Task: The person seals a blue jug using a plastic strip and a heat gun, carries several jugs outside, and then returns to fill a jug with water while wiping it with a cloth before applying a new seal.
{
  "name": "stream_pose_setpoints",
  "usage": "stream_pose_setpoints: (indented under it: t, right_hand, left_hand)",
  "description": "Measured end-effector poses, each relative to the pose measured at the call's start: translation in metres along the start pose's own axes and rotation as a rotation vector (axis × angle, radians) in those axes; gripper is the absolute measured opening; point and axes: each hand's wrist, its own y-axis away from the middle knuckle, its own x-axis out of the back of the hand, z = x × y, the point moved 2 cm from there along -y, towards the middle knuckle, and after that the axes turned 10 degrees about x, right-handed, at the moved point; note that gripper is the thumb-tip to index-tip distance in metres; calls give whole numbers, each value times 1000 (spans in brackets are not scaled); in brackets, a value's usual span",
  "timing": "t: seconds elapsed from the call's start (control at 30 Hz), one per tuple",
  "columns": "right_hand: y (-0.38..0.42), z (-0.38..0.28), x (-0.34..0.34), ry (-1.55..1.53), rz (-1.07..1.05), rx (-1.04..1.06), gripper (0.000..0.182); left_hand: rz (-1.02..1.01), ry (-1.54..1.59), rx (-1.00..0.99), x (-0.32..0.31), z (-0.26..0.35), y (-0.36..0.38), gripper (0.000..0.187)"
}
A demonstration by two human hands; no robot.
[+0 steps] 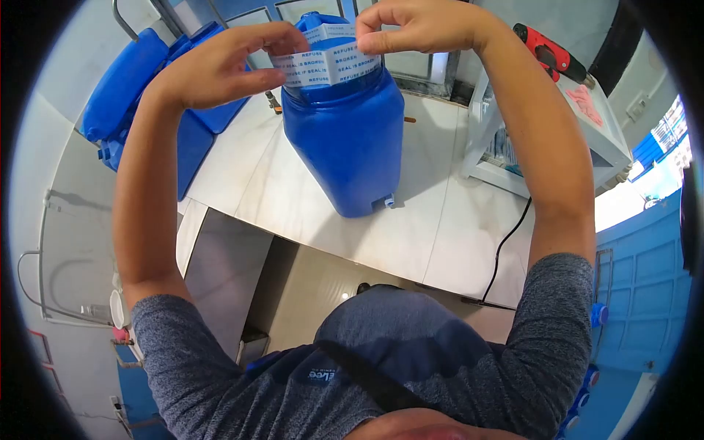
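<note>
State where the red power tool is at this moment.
In the head view, the red power tool lies upper right on the white stand, right of the blue container.

Two hands are seen, the left hand (220, 62) and the right hand (414, 26); one seal band (330, 62) (printed), one upright blue container (345, 139), and one red tool (550, 53) are counted.

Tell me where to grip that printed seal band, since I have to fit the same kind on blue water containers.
Probably best taken by its two ends, one from each side. The seal band is a thin flexible strip stretched over the blue container's neck. Here the left hand pinches its left end and the right hand its right end, which keeps the band open and flat.
</note>
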Motion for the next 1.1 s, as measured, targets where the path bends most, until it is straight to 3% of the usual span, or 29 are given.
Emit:
stream_pose_setpoints:
  t: [0.27, 0.33, 0.57, 0.63, 0.77, 0.83, 0.87, 0.93, 0.97, 1.07, 1.1]
  right_hand:
    - [6, -8, -2, 21, -69, 72, 36]
    - [6, -9, 0, 65, -39, 23, 36]
    - [2, -18, -1, 68, -83, -20, 37]
    - [3, -19, -2, 76, -106, -11, 36]
    - [5, -34, -7, 97, -23, 70, 34]
    - [10, -47, -1, 165, -35, -5, 36]
    - [11, -43, -4, 167, -32, -7, 36]
    - [14, -35, -14, 363, 23, 105, 39]
    - [16, -33, -17, 431, 44, 139, 40]
    - [23, -29, -12, 565, 297, 77, 44]
    - [21, -16, 5, 572, 410, 101, 45]
  left_hand:
    - [-105, -117, 33, 1, 10, 6, 28]
    - [-110, 31, 140, -2, 9, 7, 25]
    - [-139, 128, 78, -7, 4, 7, 25]
    - [-191, 18, 9, -8, 4, 7, 25]
    - [-95, 10, 10, -15, 13, 10, 27]
    - [-11, -157, 88, -14, 26, 17, 44]
    - [-11, -158, 84, -17, 29, 25, 44]
    - [8, -478, -47, -22, 33, 39, 76]
    - [9, -480, -53, -18, 33, 37, 76]
    - [158, -296, -41, 2, 28, 12, 110]
    - [152, -285, -63, 2, 23, -9, 110]
